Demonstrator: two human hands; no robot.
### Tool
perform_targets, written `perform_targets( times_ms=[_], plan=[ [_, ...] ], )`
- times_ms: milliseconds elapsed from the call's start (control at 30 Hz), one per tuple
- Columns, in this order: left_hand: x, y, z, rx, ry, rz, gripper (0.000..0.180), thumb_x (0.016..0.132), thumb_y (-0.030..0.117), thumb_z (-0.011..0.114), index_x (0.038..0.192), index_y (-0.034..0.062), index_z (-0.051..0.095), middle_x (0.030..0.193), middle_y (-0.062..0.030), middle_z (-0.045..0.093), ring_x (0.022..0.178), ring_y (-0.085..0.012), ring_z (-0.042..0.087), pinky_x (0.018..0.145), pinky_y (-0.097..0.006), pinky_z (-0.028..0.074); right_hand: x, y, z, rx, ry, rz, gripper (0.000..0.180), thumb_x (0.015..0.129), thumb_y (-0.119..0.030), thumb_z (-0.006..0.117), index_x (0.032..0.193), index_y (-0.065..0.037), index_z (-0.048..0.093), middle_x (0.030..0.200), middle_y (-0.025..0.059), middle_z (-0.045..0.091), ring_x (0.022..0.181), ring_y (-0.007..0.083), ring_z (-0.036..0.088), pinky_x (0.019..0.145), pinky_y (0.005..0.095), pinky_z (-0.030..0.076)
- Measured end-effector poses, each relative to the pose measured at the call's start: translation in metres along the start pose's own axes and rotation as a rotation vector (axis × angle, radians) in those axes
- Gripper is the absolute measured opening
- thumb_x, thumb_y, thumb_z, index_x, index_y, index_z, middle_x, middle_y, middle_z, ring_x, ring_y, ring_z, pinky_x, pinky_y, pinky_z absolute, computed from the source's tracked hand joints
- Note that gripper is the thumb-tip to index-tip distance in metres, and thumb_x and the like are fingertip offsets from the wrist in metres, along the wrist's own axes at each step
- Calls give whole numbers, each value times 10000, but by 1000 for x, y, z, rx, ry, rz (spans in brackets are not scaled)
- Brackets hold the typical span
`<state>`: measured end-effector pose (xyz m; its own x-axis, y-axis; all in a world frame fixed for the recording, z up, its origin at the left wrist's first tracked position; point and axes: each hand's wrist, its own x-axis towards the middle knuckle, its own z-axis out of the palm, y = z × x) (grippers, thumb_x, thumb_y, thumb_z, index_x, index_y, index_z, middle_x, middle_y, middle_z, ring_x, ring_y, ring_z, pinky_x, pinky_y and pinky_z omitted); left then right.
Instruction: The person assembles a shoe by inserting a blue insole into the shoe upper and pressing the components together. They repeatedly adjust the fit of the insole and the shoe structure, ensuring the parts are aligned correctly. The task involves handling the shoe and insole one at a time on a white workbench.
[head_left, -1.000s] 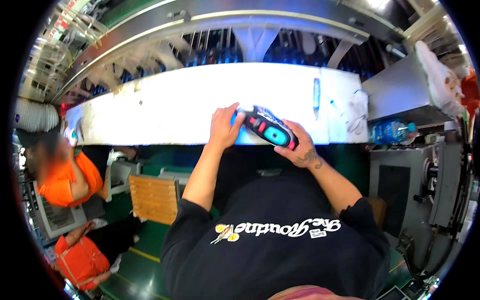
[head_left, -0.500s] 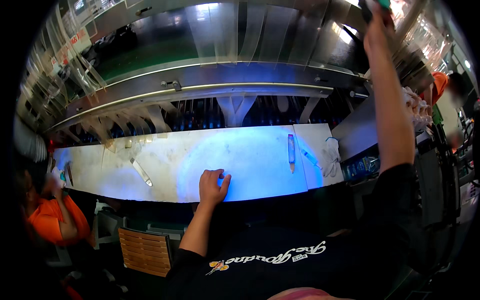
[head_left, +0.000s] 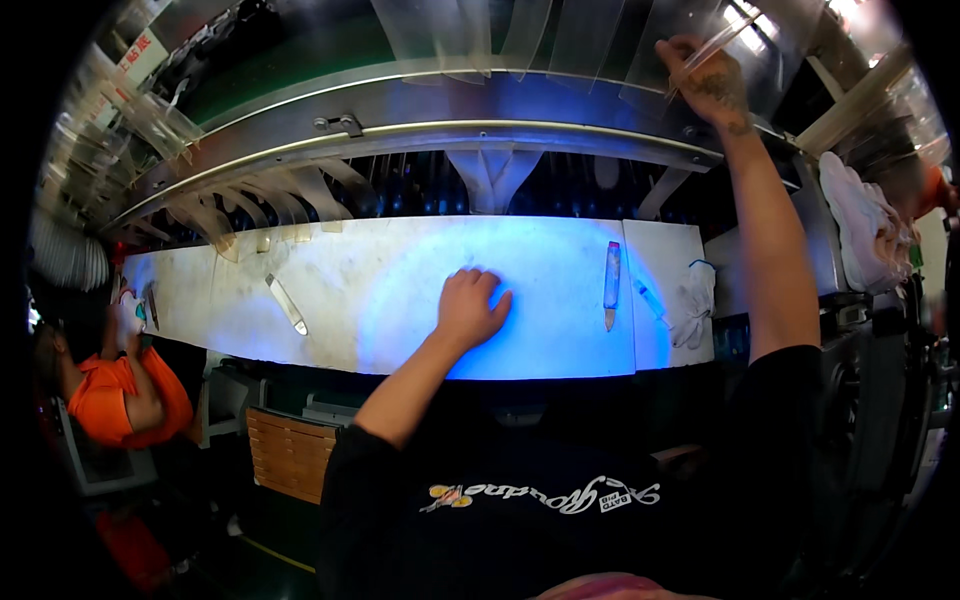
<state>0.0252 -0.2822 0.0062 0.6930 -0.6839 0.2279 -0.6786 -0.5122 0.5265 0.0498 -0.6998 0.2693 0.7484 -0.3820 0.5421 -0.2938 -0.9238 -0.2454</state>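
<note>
My left hand [head_left: 470, 308] is over the white tabletop [head_left: 560, 345] in a patch of blue light, thumb apart from the loosely bent fingers, holding nothing. My right hand [head_left: 712, 88] is raised at the upper right among clear plastic strips [head_left: 722, 42]. One strip crosses its fingers; they look apart, and I see no object in them. To the right of my left hand lies a slim pen-like tool [head_left: 612, 285] with a pointed tip. Beyond it are a thin blue-lit stick-shaped tool [head_left: 652, 302] and a white glove [head_left: 695, 305].
A pale, narrow cutter-like tool [head_left: 287, 303] lies on the table's left part. A metal rail [head_left: 430, 133] with hanging strips runs along the back. At the far left sits a person in orange [head_left: 130, 395]. A wooden-slatted chair [head_left: 290, 450] stands below the table.
My right hand has come down and left; the dark and green object it held is out of sight. My left hand has moved farther onto the table and right. The view has shifted.
</note>
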Motion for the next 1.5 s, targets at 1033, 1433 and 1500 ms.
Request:
perform_targets(
  times_ms=[1033, 1433, 1500],
  plan=[
    [303, 107, 174, 44, -112, 166, 679, 941, 517, 673, 1495, 127, 616, 1625, -172, 516, 1523, -436, 432, 1247, -558, 362, -8, 4, -12, -75, 77, 7, 423, 1002, -477, 611, 963, -84, 760, 920, 167, 763, 927, 387, 743, 872, 480, 574],
    [113, 91, 68, -750, -55, 90, 237, 904, 99, 775, 1124, 157, 713, 1553, -257, 442, 1438, -497, 463, 1215, -515, 413, -10, 17, -13, -116, 178, -83, 365, 1028, -396, 633, 944, -59, 745, 914, 214, 756, 924, 420, 739, 861, 501, 567],
    [47, 69, 24, -524, 31, 194, 246, 902, 93, 782, 1129, 162, 717, 1573, -249, 434, 1440, -494, 470, 1198, -533, 431, -13, 8, -2, -95, 245, -87, 358, 1029, -396, 636, 945, -67, 748, 926, 205, 762, 933, 421, 742, 868, 495, 571]
  ],
)
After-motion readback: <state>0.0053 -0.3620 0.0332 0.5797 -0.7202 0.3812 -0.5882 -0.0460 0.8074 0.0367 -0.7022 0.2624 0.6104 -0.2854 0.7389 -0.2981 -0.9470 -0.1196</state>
